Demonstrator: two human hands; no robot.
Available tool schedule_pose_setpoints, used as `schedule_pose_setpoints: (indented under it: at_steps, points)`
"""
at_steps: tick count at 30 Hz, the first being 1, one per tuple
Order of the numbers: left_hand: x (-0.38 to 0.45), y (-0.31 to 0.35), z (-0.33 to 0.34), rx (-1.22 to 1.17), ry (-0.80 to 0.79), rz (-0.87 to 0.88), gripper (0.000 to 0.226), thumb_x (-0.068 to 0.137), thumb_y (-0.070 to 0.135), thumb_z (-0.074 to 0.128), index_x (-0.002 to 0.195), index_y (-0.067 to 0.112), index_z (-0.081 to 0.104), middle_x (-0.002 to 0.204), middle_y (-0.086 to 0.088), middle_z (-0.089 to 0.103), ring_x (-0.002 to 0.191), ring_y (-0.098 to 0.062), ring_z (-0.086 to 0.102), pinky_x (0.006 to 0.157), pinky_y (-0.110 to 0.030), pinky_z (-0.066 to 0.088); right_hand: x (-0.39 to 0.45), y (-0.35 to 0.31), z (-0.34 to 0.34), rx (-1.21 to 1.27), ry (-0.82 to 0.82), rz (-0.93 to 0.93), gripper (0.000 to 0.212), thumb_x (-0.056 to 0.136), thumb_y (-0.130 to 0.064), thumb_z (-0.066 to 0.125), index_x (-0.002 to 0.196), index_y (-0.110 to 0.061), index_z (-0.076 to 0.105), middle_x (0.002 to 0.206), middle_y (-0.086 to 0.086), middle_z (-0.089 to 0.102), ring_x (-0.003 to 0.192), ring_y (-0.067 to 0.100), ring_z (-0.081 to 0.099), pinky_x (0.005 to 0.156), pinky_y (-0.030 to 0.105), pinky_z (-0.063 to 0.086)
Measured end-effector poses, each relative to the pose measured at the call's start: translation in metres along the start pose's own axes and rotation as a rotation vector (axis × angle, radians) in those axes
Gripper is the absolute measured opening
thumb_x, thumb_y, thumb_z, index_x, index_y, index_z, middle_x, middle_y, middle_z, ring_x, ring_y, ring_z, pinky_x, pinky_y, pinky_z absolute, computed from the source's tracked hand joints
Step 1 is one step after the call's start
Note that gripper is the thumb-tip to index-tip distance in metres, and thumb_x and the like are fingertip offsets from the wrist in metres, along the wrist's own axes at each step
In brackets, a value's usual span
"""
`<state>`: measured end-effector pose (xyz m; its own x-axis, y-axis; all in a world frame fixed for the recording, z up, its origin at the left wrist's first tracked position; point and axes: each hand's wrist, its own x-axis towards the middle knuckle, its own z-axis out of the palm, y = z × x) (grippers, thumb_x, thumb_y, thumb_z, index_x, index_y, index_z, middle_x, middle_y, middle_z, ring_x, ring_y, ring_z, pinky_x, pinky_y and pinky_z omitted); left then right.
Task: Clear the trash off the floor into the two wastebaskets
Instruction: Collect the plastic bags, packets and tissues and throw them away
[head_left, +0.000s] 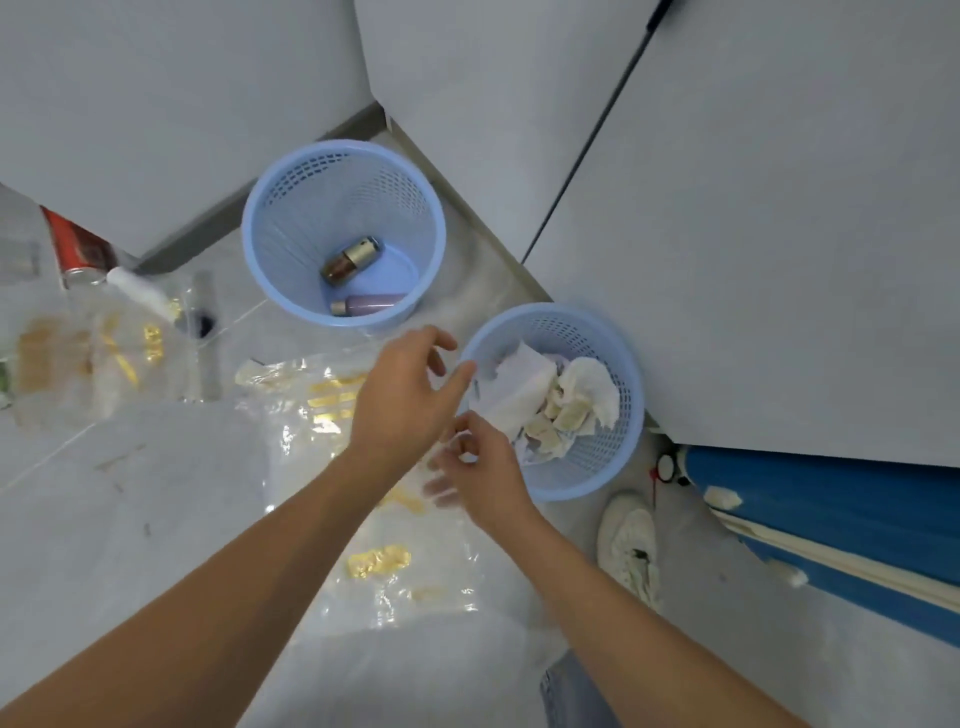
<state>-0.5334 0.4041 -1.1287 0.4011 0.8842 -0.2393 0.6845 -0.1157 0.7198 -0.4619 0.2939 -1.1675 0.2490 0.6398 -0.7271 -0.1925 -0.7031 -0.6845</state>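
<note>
Both hands (441, 431) loose, grasping nothing, beside two blue wastebaskets (249, 244); two bottles (350, 257) in one.

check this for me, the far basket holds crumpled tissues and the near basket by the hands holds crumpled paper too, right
Not quite. In the head view the far basket holds no tissues: a gold-capped bottle and a lilac tube lie in it. The near basket by the hands does hold crumpled paper.
</note>
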Motion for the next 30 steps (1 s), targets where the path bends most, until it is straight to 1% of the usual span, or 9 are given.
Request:
schedule_pose_setpoints:
  at_steps: [3, 5, 8, 10, 13, 17, 23, 27, 30]
  points:
    - [-0.029, -0.052, -0.056, 0.062, 0.214, -0.072, 0.035, 0.09, 0.033, 0.072, 0.119, 0.022, 0.055, 0.112, 0.003, 0.053, 0.108, -0.016, 0.049, 0.089, -0.037, 0.048, -0.005, -0.013, -0.002, 0.001, 0.024, -0.028, 0.019, 0.095, 0.005, 0.056, 0.092, -0.013, 0.053, 0.089, 0.016, 0.068, 0.068, 0.039, 0.074, 0.053, 0.037, 0.056]
    - [-0.053, -0.086, -0.091, 0.081, 0.279, -0.243, 0.049, 0.089, 0.034, 0.073, 0.131, 0.021, 0.049, 0.125, -0.002, 0.046, 0.119, -0.022, 0.045, 0.1, -0.041, 0.044, -0.011, -0.025, 0.002, -0.015, 0.025, -0.041, 0.015, 0.095, 0.006, 0.058, 0.096, -0.007, 0.053, 0.087, 0.013, 0.068, 0.07, 0.039, 0.075, 0.054, 0.039, 0.058]
    - [-0.081, -0.124, -0.131, -0.196, 0.065, -0.645, 0.061, 0.089, 0.043, 0.073, 0.14, 0.02, 0.049, 0.133, -0.006, 0.055, 0.118, -0.024, 0.055, 0.104, -0.047, 0.047, -0.021, -0.041, 0.019, 0.018, 0.03, -0.054, 0.013, 0.095, 0.007, 0.059, 0.101, -0.003, 0.052, 0.079, 0.004, 0.066, 0.074, 0.046, 0.073, 0.054, 0.04, 0.059]
    - [-0.095, -0.138, -0.152, -0.439, -0.109, -0.734, 0.047, 0.09, 0.035, 0.073, 0.13, 0.015, 0.059, 0.113, -0.007, 0.073, 0.1, -0.025, 0.068, 0.092, -0.048, 0.054, -0.028, -0.051, 0.034, 0.051, 0.026, -0.064, 0.016, 0.095, 0.009, 0.059, 0.102, -0.004, 0.053, 0.077, 0.002, 0.065, 0.072, 0.046, 0.072, 0.054, 0.04, 0.057]
    - [-0.111, -0.144, -0.186, -0.56, -0.115, -0.634, 0.019, 0.097, 0.009, 0.064, 0.115, 0.012, 0.064, 0.086, -0.013, 0.076, 0.075, -0.03, 0.068, 0.068, -0.042, 0.052, -0.038, -0.068, 0.056, 0.051, 0.001, -0.071, 0.017, 0.095, 0.008, 0.061, 0.107, -0.001, 0.054, 0.08, 0.004, 0.067, 0.066, 0.035, 0.073, 0.056, 0.039, 0.059]
    - [-0.124, -0.142, -0.238, -0.656, -0.039, -0.547, 0.014, 0.098, 0.003, 0.061, 0.111, 0.009, 0.063, 0.083, -0.021, 0.071, 0.064, -0.027, 0.064, 0.052, -0.032, 0.049, -0.057, -0.098, 0.084, 0.022, -0.084, -0.076, 0.018, 0.097, 0.005, 0.061, 0.114, 0.006, 0.055, 0.088, 0.014, 0.067, 0.066, 0.023, 0.075, 0.058, 0.033, 0.062]
    - [-0.141, -0.139, -0.318, -0.738, 0.079, -0.515, 0.013, 0.098, 0.002, 0.059, 0.105, 0.013, 0.062, 0.082, -0.02, 0.07, 0.061, -0.025, 0.062, 0.05, -0.029, 0.048, -0.086, -0.154, 0.117, -0.22, -0.36, -0.057, 0.026, 0.097, -0.001, 0.064, 0.12, -0.011, 0.058, 0.087, 0.016, 0.073, 0.077, 0.032, 0.074, 0.068, 0.042, 0.061]
    - [-0.155, -0.134, -0.36, -0.803, 0.096, -0.494, 0.018, 0.099, 0.004, 0.056, 0.112, 0.012, 0.066, 0.083, -0.024, 0.07, 0.058, -0.026, 0.06, 0.05, -0.03, 0.045, -0.104, -0.192, 0.143, -0.211, -0.346, -0.143, 0.021, 0.097, 0.003, 0.059, 0.114, -0.007, 0.065, 0.074, 0.014, 0.07, 0.063, 0.025, 0.067, 0.058, 0.034, 0.056]
    - [-0.161, -0.13, -0.379, -0.889, 0.152, -0.486, 0.028, 0.099, 0.001, 0.052, 0.112, 0.015, 0.073, 0.074, -0.019, 0.066, 0.054, -0.021, 0.052, 0.044, -0.026, 0.037, -0.11, -0.214, 0.159, -0.082, -0.313, -0.117, 0.026, 0.097, 0.004, 0.058, 0.105, -0.014, 0.074, 0.072, 0.01, 0.068, 0.058, 0.019, 0.062, 0.053, 0.028, 0.053]
